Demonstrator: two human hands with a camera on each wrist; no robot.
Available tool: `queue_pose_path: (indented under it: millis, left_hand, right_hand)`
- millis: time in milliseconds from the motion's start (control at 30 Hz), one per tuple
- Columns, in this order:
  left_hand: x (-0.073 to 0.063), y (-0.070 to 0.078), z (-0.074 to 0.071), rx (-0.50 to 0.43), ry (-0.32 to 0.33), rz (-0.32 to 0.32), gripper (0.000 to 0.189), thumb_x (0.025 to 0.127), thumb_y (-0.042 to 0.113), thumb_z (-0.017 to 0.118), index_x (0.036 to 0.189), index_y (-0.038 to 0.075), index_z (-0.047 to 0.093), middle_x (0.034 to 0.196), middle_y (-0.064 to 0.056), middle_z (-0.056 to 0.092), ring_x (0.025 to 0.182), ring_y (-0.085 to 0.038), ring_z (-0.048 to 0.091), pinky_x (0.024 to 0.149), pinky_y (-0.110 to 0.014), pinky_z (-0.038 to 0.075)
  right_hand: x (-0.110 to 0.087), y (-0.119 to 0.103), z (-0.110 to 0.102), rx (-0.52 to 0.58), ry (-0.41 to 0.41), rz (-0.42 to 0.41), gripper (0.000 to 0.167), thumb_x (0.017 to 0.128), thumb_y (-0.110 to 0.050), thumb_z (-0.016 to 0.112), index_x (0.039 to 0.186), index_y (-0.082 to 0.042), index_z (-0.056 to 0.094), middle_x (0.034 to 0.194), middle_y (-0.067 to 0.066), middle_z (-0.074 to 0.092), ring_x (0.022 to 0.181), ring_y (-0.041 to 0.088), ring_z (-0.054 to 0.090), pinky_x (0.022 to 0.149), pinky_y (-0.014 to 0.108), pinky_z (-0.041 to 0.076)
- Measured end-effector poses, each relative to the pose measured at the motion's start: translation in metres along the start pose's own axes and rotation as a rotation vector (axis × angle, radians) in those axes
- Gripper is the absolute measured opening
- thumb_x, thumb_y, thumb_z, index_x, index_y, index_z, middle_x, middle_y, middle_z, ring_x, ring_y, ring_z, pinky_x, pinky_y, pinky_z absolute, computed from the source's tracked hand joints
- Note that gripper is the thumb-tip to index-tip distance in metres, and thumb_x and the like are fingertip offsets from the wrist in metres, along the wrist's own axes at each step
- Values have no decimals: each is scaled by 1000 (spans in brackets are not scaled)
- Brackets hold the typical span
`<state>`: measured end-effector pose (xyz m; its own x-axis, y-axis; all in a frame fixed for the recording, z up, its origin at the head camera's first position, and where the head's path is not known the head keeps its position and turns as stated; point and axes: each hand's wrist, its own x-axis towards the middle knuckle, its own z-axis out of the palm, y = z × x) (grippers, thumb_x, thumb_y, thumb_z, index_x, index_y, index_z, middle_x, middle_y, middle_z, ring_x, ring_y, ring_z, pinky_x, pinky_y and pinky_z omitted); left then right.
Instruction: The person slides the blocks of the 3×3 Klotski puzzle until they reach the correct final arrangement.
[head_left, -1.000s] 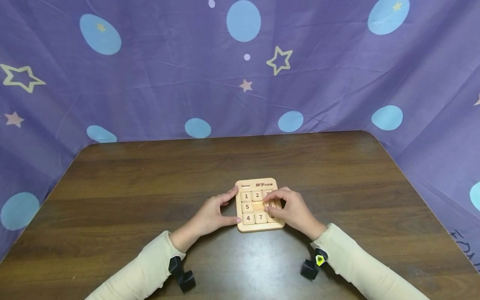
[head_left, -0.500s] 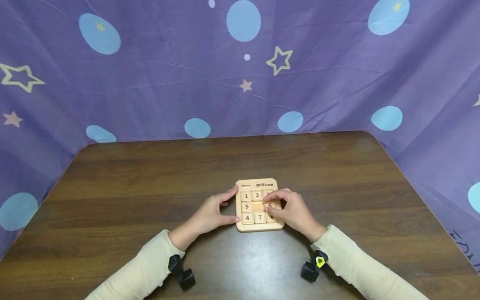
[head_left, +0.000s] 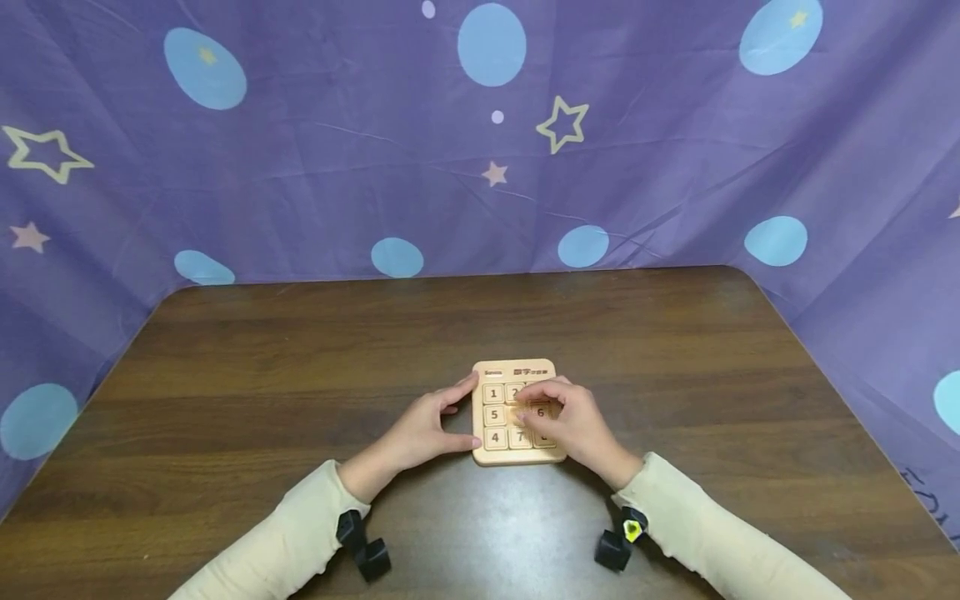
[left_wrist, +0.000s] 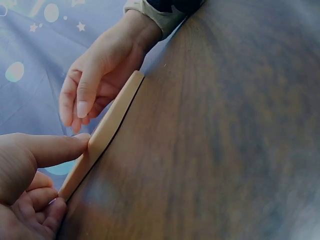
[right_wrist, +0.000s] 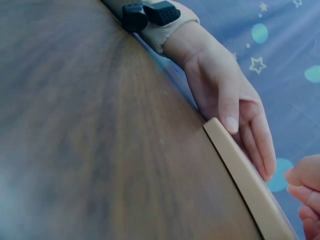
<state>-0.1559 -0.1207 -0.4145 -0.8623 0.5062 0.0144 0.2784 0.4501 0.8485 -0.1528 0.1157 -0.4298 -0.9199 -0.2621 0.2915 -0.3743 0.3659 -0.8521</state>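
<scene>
One hand, the right (head_left: 576, 423), has been moved leftward over the pale, rounded, wood-coloured puzzle board (head_left: 498, 457) on the brown wood-grain desk (head_left: 300, 358), its thumb and forefinger held narrowly apart at the board's central gap; whether anything is touched cannot be told. No slide seems made, since the square, cream-coloured "6" tile (head_left: 541, 413) is seen right of that gap, as earlier. The board's left edge is still touched by the spread left hand (head_left: 418, 430).
</scene>
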Motion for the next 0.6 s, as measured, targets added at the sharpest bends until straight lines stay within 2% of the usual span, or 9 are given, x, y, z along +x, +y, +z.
queue_pose_path:
  millis: [300, 600]
  left_hand:
    - [0, 0, -1, 10, -2, 12, 83, 75, 13, 79, 143, -1, 35, 149, -13, 31, 137, -24, 31, 104, -40, 41]
    - [0, 0, -1, 12, -3, 12, 84, 74, 13, 80, 143, -2, 35, 149, -13, 32, 136, -25, 32, 104, -39, 41]
  right_hand:
    - [10, -13, 14, -69, -73, -86, 23, 72, -4, 77, 95, -9, 75, 91, -1, 71, 86, 14, 61, 75, 24, 50]
    - [15, -13, 21, -93, -123, -68, 20, 75, -8, 76, 95, -8, 75, 90, -1, 71, 87, 13, 60, 80, 26, 50]
